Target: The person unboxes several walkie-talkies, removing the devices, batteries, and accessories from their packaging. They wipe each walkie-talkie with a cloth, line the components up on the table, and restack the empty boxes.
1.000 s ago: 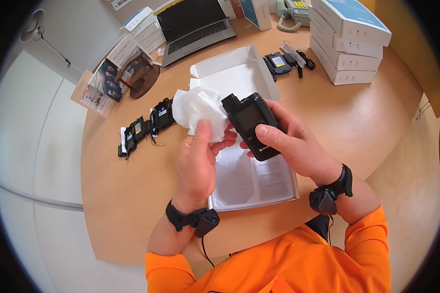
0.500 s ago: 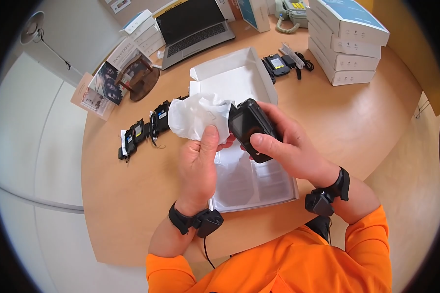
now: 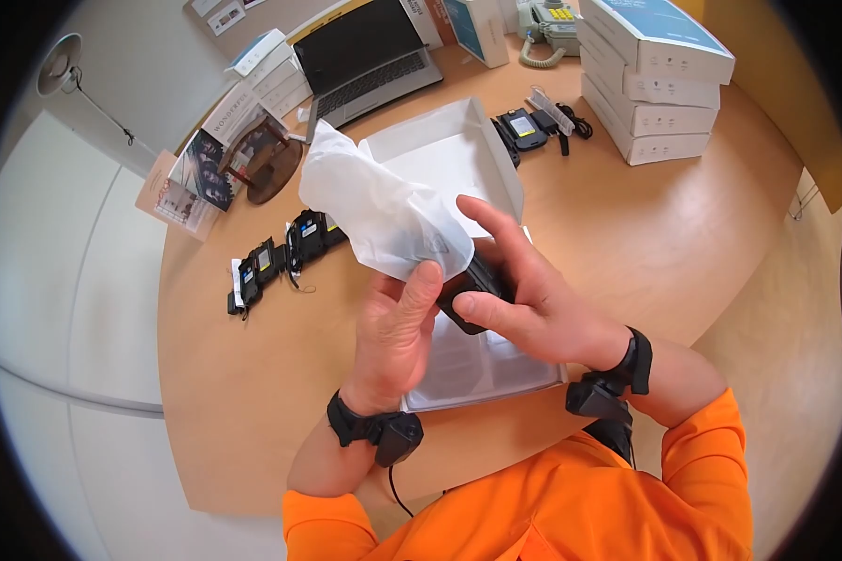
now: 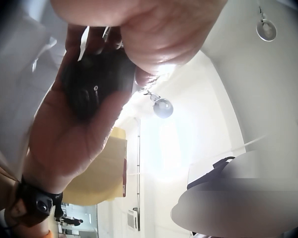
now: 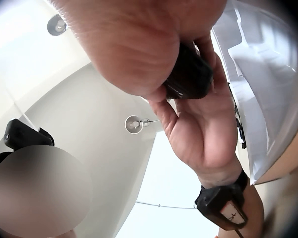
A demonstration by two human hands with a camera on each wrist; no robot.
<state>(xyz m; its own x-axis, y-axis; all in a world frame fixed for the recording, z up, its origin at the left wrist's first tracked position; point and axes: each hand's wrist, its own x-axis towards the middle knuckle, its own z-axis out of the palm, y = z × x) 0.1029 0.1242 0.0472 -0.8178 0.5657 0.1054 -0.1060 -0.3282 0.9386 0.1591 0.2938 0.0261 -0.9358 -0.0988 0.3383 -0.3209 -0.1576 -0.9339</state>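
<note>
A white pouch [image 3: 379, 201] covers the upper part of a black handheld device [image 3: 464, 314]; the device's lower end shows outside it. The left hand [image 3: 398, 332] grips the pouch around the device, thumb on the front. Holding the device from the other side, the right hand [image 3: 543, 309] has its thumb across the lower end and its index finger raised. In the left wrist view the device [image 4: 100, 82] lies against the right palm [image 4: 69, 144]. From the right wrist the device [image 5: 191, 77] shows between both hands; the left hand's palm [image 5: 203, 131] is behind it.
An open white box [image 3: 491, 369] with clear plastic inside lies under the hands. Black devices [image 3: 313, 238] stand left, another device [image 3: 522, 129] beyond the box. Further back are a laptop [image 3: 365, 61], stacked boxes [image 3: 669, 120], a phone [image 3: 554, 28] and leaflets [image 3: 180, 196].
The pouch has gone from beside the device to over its upper part. The right hand has moved slightly down and left, its index finger now raised.
</note>
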